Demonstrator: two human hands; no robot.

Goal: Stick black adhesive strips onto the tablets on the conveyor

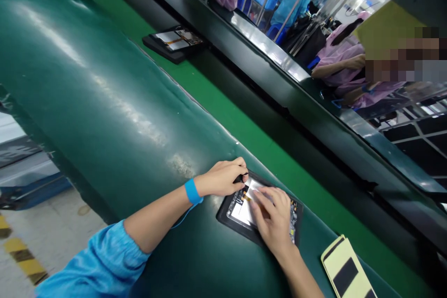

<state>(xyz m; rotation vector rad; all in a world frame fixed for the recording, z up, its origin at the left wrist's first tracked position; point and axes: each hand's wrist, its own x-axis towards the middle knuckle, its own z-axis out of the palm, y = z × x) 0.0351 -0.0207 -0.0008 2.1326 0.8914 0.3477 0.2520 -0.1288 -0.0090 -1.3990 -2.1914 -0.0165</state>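
An opened tablet-like device (237,212) with a black frame, white inner plate and circuit parts lies on the dark green mat (104,116). My left hand (223,178) rests at its upper left corner, fingers curled and pinched on a small black thing I cannot make out. A blue wrist strap (192,192) with a cord circles that wrist. My right hand (272,218) lies flat on the device's middle, fingers stretched and pressing near an orange flex strip (247,197).
A bright green conveyor belt (244,121) runs diagonally past the mat, carrying another opened device (174,42) farther up. Yellow-and-black sheets (347,267) lie at the lower right. Co-workers in pink and blue coats sit beyond the line's dark far rail (279,79).
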